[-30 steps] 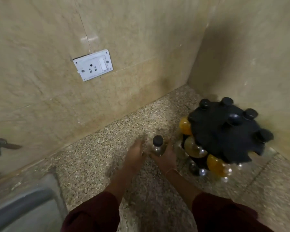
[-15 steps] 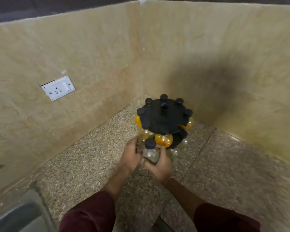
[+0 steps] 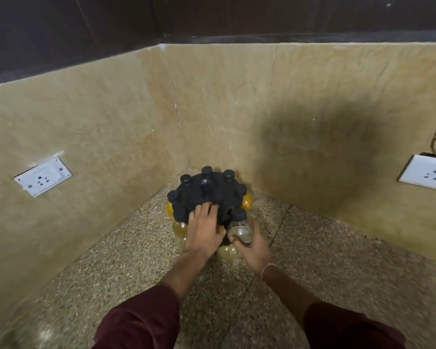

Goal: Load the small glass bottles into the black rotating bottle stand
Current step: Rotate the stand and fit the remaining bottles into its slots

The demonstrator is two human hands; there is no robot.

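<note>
The bottle (image 3: 240, 229) stands about upright, with its long axis close to vertical and its black cap on top. The cap leans very slightly toward the stand (image 3: 207, 195). The bottle is clear glass, and what is inside cannot be made out. It sits right at the stand's near right edge, with the cap level with the black top disc and beside a notch in the rim. Whether the neck has entered the notch cannot be told.

The right hand (image 3: 256, 248) grips the bottle from below and from the right. The thumb (image 3: 233, 240) curls across the lower near side of the glass. The other fingers wrap round the far right side (mostly hidden behind the glass). The cap and shoulder rise clear above the hand.

The left hand (image 3: 204, 230) lies palm down on the near part of the top disc. Its fingers are straight and a little apart, their tips are on the black surface, and it holds nothing. It is just left of the bottle.

The stand sits on the speckled counter (image 3: 337, 260), in the corner where two beige walls meet. Black caps (image 3: 185, 179) ring its rim. Below the disc hang orange bottles (image 3: 247, 201) and paler yellow ones (image 3: 180, 227). A white socket (image 3: 42, 180) is on the left wall and another socket (image 3: 428, 176) is on the right wall. Both forearms wear dark red sleeves (image 3: 141, 321).
</note>
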